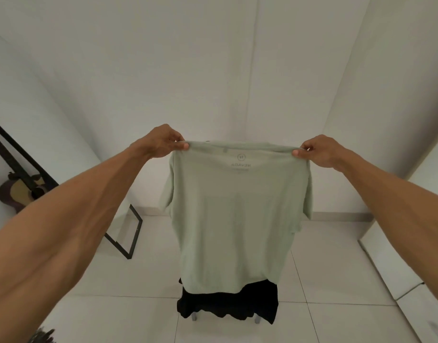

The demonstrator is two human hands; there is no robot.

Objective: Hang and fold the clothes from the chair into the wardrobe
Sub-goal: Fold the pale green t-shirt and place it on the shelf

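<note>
A pale green T-shirt was held up in the air between the two hands, stretched flat at arm's length. The left hand was closed on the shirt's left shoulder, with the fabric pinched between the thumb and the curled fingers. The right hand was closed in the same way on the opposite shoulder, and its thumb tip was seen pressed against the front of the cloth. The top edge of the shirt was drawn nearly straight from one hand to the other, and the body and both short sleeves were left hanging freely below the hands. A printed label was seen just under the collar, midway between the hands, with its lettering reversed. Below the shirt's hem, black clothes were draped over a chair, of which only two grey legs were visible; whether the hem was touching them could not be told. The chair was placed on a white tiled floor. Beyond and below the left hand, a black metal frame was seen on the floor, and a guitar was propped against the wall further to that side.
</note>
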